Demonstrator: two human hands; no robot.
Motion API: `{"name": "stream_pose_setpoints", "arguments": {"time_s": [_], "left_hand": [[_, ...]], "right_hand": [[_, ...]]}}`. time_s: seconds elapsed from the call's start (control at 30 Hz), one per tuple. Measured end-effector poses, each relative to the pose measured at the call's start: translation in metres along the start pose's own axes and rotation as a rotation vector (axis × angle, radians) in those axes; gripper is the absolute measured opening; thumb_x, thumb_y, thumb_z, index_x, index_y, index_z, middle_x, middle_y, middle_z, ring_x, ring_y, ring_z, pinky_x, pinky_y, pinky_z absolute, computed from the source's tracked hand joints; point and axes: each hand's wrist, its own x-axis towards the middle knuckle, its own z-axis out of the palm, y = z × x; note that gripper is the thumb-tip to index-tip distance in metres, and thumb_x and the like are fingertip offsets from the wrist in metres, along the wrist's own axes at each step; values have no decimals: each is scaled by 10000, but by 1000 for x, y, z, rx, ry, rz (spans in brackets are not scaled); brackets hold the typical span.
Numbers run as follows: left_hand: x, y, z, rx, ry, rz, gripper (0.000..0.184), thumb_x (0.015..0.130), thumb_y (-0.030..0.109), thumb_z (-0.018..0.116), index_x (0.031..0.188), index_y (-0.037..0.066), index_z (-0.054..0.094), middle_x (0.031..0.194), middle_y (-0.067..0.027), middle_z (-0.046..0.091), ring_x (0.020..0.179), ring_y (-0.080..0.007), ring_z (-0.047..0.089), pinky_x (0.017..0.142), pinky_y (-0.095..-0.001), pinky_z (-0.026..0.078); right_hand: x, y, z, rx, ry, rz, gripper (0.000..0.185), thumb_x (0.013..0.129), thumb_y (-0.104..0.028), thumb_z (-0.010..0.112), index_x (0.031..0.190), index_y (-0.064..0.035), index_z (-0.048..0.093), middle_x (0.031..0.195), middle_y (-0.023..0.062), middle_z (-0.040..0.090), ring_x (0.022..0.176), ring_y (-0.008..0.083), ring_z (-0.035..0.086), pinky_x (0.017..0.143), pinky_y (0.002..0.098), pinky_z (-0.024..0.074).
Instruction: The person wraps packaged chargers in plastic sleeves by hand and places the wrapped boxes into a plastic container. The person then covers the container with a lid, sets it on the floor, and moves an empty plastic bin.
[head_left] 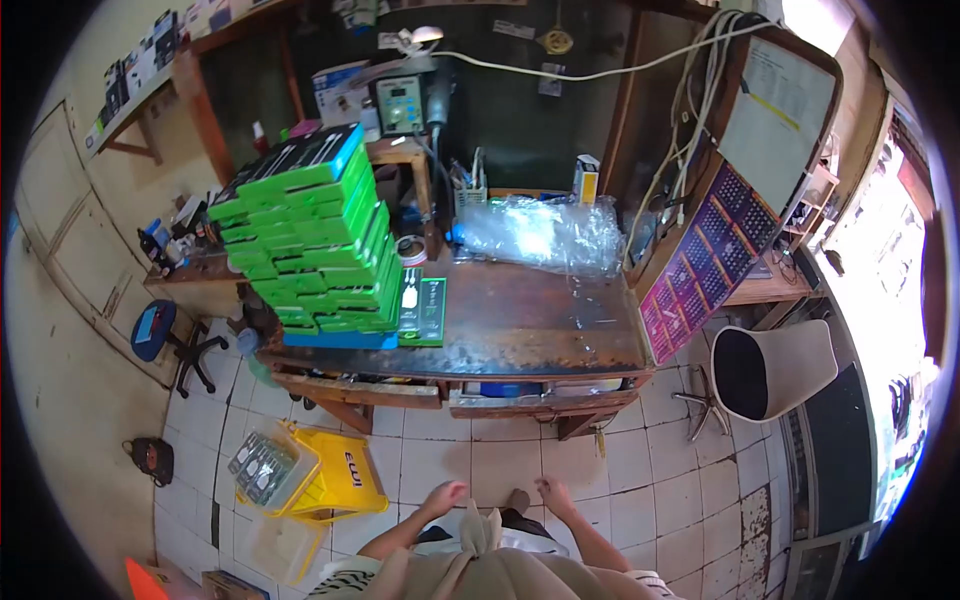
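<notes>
Head-camera view down over a person standing before a wooden bench (520,330). The left hand (443,498) and right hand (556,497) hang apart in front of the body, below the bench edge; both look empty, relaxed and partly open, touching nothing. A tall stack of green boxes (318,265) stands at the bench's left end, its layers unevenly aligned, with one black-and-green box (422,310) just beside it. A shiny clear plastic bag (545,235) lies to the right. On the tiled floor, nearer the left hand, sits a yellow bin (345,478) holding packages (262,470). Handling the stack well would likely call for one hand steadying its side while the other lifts from the top.
</notes>
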Motion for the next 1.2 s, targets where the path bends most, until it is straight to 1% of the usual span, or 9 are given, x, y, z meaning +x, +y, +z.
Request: {"name": "stream_pose_setpoints", "arguments": {"time_s": [0.17,0.27,0.33,0.4,0.47,0.57,0.83,1.03,1.2], "left_hand": [[81,196,7,-68,-50,404,231,867,137,508,1073,41,551,962,-81,596,819,-142,591,713,-269,468],[112,278,-8,-95,4,378,217,857,130,510,1041,25,557,923,-112,586,832,-204,597,717,-315,467],[141,306,-12,-193,91,434,198,847,116,508,1016,29,564,896,-120,581,845,-238,583,749,-336,455],[177,318,-13,28,221,569,181,834,100,504,991,37,567,882,-130,574,873,-281,554,803,-362,429],[206,326,-14,83,166,604,203,816,84,511,1010,39,549,937,-139,553,949,-304,509,863,-373,394],[254,316,0,269,197,836,380,741,73,571,1109,40,482,1078,-140,499,1028,-311,461,875,-378,380],[275,307,-3,546,146,809,496,731,150,618,1195,110,447,1110,-89,493,1045,-275,429,897,-400,340],[278,317,-19,380,271,733,144,725,177,640,800,65,592,810,-62,565,848,-263,475,733,-378,379],[267,311,-48,231,426,638,142,733,181,644,753,44,612,734,-79,579,763,-271,500,692,-372,402]], "right_hand": [[53,-156,-111,219,116,-423,133,830,-34,508,922,-29,604,813,137,595,702,230,599,619,315,468],[88,-185,-157,165,352,-556,117,805,-2,524,886,-21,606,776,119,576,709,241,572,620,312,455],[110,-194,-185,77,466,-491,112,793,-6,539,885,-21,601,826,112,578,798,253,551,690,323,445],[139,-182,-200,-3,554,-475,149,783,-43,565,930,-29,585,911,111,562,876,265,521,746,349,425],[160,-162,-197,-78,630,-450,208,773,-80,591,975,-38,569,997,111,547,954,277,491,802,374,406],[192,-133,-186,-283,680,-233,378,732,-215,650,1056,-83,508,1130,94,438,1070,310,381,915,458,294],[208,-135,-197,-307,667,-206,105,775,-185,588,815,-89,572,898,31,529,991,240,434,816,402,307],[211,-165,-207,-266,575,-356,124,815,-182,524,809,-80,594,886,44,568,967,240,450,816,393,314],[218,-200,-203,97,487,-469,190,762,-124,616,919,-47,542,886,84,569,901,245,509,793,353,387]]}}
